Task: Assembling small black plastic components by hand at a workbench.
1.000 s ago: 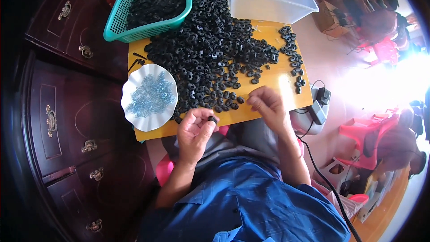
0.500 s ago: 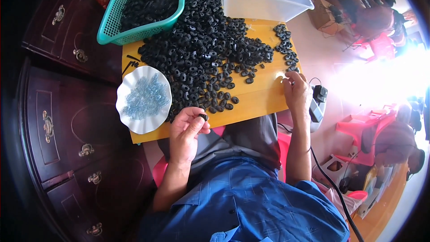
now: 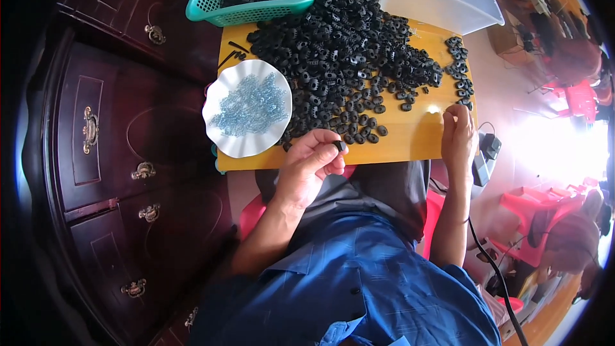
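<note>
Between the thumb and fingers of my left hand is a small black plastic cord lock, held just off the table's near edge. My right hand is over the table's right side, fingers bent and drawn together; whatever may be in them is hidden. Just beyond its fingertips runs a line of black cord locks. A large heap of similar cord locks covers the middle of the table. Left of the heap, a white scalloped plate holds many tiny, shiny bluish pieces that resemble springs.
A green perforated basket of black parts stands at the far left, a translucent bin at the far right. Thin black sticks lie behind the plate. Dark drawers flank the yellow table. A black cable hangs at right.
The whole view has shifted, so the table and both hands appear farther right and higher. My left hand still pinches the cord lock; my right hand remains by the right-hand line.
</note>
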Motion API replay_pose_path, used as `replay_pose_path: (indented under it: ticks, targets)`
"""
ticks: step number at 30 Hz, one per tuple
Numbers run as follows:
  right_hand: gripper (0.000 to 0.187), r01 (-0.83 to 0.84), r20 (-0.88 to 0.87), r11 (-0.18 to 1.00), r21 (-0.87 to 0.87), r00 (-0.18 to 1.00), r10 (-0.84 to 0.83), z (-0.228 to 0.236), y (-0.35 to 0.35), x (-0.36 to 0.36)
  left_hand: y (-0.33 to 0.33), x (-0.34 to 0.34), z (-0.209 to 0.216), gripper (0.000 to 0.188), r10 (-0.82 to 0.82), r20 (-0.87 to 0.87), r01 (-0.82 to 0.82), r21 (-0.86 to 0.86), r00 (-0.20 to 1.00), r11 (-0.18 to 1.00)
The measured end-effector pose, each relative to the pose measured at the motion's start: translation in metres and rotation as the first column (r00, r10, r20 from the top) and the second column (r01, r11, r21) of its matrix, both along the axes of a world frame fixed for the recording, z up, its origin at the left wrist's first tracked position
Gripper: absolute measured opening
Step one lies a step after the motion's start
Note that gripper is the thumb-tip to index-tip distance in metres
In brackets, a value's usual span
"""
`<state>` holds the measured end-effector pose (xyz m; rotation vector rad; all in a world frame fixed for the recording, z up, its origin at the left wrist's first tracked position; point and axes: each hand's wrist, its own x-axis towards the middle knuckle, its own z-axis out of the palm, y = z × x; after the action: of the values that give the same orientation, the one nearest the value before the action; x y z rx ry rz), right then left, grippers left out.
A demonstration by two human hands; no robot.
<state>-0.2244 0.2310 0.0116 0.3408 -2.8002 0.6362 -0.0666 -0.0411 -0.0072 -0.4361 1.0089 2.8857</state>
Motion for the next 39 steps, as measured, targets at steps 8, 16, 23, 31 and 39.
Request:
replay_pose_path:
  ticks: [8, 16, 23, 31, 39]
  targets:
    - [0.004, -0.069, 0.272, 0.626, -0.777, 0.86, 0.432, 0.018, -0.053, 0.05, 0.009, 0.003, 0.012, 0.023, 0.004, -0.059, -0.027, -0.398, 0.998, 0.917]
    - [0.008, 0.049, 0.355, 0.452, -0.89, 0.695, 0.625, 0.019, -0.081, 0.084, 0.019, 0.0, 0.012, 0.021, 0.057, -0.209, -0.151, -0.469, 0.976, 0.87]
    - [0.009, -0.061, 0.3, 0.518, -0.853, 0.755, 0.583, 0.019, -0.085, 0.085, 0.012, 0.002, 0.017, 0.039, -0.073, -0.267, -0.2, -0.85, 0.961, 0.487]
    - [0.008, -0.198, 0.265, 0.637, -0.745, 0.789, 0.555, 0.024, -0.084, 0.08, 0.024, 0.0, 0.014, 0.037, -0.029, -0.356, -0.338, -0.907, 0.934, 0.254]
    - [0.006, -0.198, 0.283, 0.637, -0.745, 0.771, 0.57, 0.024, -0.083, 0.079, 0.022, -0.002, 0.016, 0.027, -0.043, -0.394, -0.366, -0.886, 0.918, 0.284]
